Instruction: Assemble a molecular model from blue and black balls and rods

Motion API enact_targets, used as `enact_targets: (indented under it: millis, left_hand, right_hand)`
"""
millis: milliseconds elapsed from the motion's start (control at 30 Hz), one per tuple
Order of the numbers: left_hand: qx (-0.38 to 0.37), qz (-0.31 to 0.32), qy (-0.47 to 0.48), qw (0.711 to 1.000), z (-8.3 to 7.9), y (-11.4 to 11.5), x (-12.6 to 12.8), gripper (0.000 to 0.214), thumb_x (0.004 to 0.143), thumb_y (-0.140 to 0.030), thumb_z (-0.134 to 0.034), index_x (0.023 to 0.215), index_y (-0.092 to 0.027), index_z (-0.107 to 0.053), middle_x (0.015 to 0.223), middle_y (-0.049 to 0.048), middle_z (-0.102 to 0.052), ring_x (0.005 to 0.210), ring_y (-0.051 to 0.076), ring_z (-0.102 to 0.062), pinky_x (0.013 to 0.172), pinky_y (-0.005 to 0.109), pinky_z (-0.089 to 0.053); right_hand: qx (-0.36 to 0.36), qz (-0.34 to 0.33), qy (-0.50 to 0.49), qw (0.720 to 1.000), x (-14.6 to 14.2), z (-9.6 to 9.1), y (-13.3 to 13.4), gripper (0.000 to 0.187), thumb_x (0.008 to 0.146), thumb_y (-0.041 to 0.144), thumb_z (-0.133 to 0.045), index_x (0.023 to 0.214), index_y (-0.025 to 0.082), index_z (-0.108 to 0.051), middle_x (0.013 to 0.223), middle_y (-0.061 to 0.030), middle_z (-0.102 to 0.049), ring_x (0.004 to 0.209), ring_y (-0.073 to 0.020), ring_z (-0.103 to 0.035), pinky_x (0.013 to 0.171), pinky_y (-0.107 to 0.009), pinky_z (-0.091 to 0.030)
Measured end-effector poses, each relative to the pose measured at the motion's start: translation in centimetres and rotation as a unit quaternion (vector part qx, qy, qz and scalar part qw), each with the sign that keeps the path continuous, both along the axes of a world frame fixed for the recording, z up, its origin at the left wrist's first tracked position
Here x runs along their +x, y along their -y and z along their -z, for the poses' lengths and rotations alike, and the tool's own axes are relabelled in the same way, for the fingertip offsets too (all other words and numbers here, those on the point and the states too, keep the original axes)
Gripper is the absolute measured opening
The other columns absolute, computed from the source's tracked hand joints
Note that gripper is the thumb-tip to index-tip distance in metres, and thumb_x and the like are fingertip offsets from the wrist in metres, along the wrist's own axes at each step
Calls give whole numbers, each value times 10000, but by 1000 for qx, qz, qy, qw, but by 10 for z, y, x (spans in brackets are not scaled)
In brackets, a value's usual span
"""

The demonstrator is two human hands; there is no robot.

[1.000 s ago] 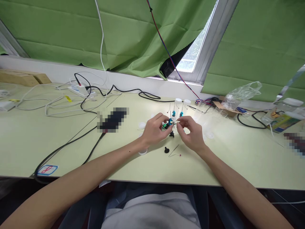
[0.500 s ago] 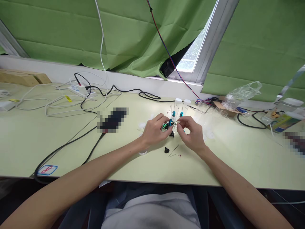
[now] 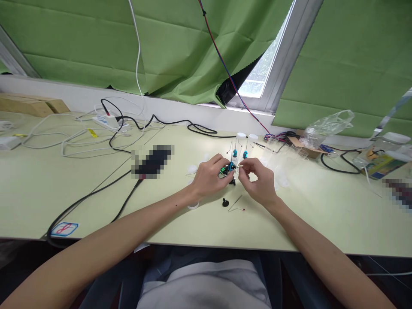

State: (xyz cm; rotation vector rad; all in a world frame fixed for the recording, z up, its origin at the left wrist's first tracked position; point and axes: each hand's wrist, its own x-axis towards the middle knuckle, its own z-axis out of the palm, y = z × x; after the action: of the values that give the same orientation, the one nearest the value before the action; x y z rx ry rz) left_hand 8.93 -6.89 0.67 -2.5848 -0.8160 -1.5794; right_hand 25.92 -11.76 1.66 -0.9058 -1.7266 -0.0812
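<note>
My left hand (image 3: 210, 175) has its fingers closed around a small blue part with a thin upright wire (image 3: 231, 165). Green and black pieces show beneath it, partly hidden by the fingers. Facing it from the right, my right hand (image 3: 259, 180) is pinched at the same spot; what lies between its fingertips is too small to make out. Two more blue parts with upright wires, one of them a blue piece (image 3: 245, 154), stand just behind the hands. In front lie a black knob-like piece (image 3: 225, 202) and a bent thin wire with a red tip (image 3: 236, 209).
White round lids (image 3: 240, 136) and clear plastic pieces surround the hands. To the left are a blurred dark object (image 3: 152, 162), black cables and a white power strip (image 3: 111, 122). A cardboard box with a clear bag (image 3: 326, 128) and a plastic jar (image 3: 383, 156) stand at the right.
Hardly anything differs. Both hands stay at the same spot, with only a tiny shift of the fingers and of the view.
</note>
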Motion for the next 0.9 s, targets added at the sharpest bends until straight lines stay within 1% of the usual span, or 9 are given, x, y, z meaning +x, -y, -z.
enact_targets:
  millis: [233, 500, 900]
  left_hand:
    - [2, 4, 2, 1000, 0, 0, 0, 116, 856, -280, -623, 908, -178, -604, 795, 7, -585, 576, 97, -456, 530, 245, -378]
    - [-17, 4, 0, 1000, 1, 0, 0, 125, 859, -291, -624, 913, -179, -608, 808, 8, -593, 571, 94, -457, 525, 244, -376]
    - [-17, 6, -2, 1000, 0, 0, 0, 114, 864, -294, -612, 903, -188, -604, 794, 10, -590, 572, 101, -477, 532, 250, -380]
  right_hand:
    - [1, -15, -9, 1000, 0, 0, 0, 152, 854, 124, -561, 968, 224, -561, 655, 37, -553, 551, -111, -512, 556, -253, -496]
    - [-5, -4, -7, 1000, -1, -1, 0, 115, 864, 155, -552, 955, 225, -560, 650, 31, -559, 550, -116, -526, 554, -262, -503]
    - [-19, -16, -14, 1000, 0, 0, 0, 124, 863, 157, -557, 967, 224, -561, 649, 34, -552, 550, -114, -514, 559, -263, -504]
